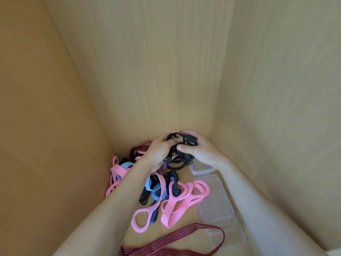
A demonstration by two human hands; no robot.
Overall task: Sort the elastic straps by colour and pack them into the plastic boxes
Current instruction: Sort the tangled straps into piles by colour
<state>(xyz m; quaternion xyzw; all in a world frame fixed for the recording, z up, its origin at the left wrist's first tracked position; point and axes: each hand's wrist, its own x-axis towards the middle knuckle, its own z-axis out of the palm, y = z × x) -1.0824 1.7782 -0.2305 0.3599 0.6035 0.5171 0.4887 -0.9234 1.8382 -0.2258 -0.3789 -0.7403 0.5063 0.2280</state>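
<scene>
A tangle of black straps [177, 159] hangs between both hands above the pile. My left hand [158, 150] grips its left side with curled fingers. My right hand [197, 150] pinches its upper right part, where a black buckle shows. Below lie pink loop straps [184, 200], light blue straps [127, 166] and dark striped straps [156, 211]. A red-and-black striped strap [184, 235] lies nearest me. Clear plastic boxes [219, 209] sit at the right, one [201, 171] partly hidden under my right wrist.
Wooden panels [166, 71] wall in the work surface at the back, left and right, forming a narrow corner. More pink and red-striped straps [114, 174] are heaped against the left wall.
</scene>
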